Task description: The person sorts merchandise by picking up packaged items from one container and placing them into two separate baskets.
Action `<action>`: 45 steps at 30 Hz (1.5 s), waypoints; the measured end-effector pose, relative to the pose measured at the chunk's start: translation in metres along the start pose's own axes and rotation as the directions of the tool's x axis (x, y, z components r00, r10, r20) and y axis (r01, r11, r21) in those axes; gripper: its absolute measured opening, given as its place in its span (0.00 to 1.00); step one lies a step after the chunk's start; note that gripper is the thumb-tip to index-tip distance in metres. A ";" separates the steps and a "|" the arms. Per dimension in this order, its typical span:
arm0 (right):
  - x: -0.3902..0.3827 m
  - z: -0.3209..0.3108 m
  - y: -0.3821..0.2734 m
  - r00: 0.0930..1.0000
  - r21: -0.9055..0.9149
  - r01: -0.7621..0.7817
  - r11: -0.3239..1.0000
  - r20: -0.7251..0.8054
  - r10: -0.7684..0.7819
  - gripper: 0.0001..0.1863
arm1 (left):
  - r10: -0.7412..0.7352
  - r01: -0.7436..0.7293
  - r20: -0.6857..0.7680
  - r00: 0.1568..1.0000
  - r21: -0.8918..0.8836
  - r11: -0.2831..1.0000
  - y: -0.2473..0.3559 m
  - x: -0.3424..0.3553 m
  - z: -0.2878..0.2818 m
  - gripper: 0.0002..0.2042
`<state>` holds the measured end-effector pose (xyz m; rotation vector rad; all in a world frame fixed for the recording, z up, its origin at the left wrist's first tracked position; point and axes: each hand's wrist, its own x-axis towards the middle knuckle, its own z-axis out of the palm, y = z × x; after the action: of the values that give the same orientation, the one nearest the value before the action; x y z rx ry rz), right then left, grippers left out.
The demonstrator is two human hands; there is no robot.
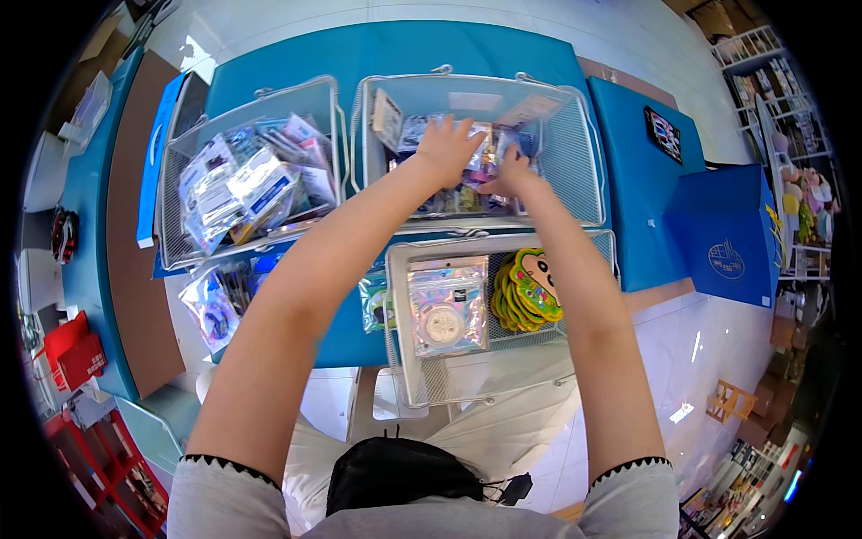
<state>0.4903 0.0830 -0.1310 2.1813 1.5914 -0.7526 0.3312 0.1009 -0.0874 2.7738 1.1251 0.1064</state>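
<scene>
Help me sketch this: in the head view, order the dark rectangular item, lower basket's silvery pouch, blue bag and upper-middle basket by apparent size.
Largest to smallest:
Upper-middle basket
Blue bag
Silvery pouch
Dark rectangular item

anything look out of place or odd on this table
Yes. The near basket appears to jut past the front edge of the blue table, so it looks poorly supported. A few shiny packets also lie loose in front of the left basket rather than inside it. I see no clear damage.
</scene>
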 end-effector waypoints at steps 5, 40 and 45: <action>0.000 -0.005 0.005 0.993 0.035 0.093 0.995 -0.074 -0.090 0.56 | -0.119 0.070 0.246 0.962 0.200 0.977 0.013 0.027 0.015 0.45; -0.187 -0.106 -0.123 0.218 -0.018 0.916 0.402 -0.818 -0.532 0.24 | -0.315 0.369 -0.461 0.829 0.030 0.929 -0.161 -0.249 -0.121 0.31; -0.171 -0.060 -0.235 0.012 -0.253 0.898 0.359 -0.802 -0.597 0.22 | -0.507 0.523 -0.205 0.837 0.028 0.852 -0.155 -0.272 -0.068 0.30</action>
<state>0.2403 0.0594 0.0276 1.6323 3.6268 -0.1029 0.0211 0.0284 -0.0480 2.4523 1.9268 0.2717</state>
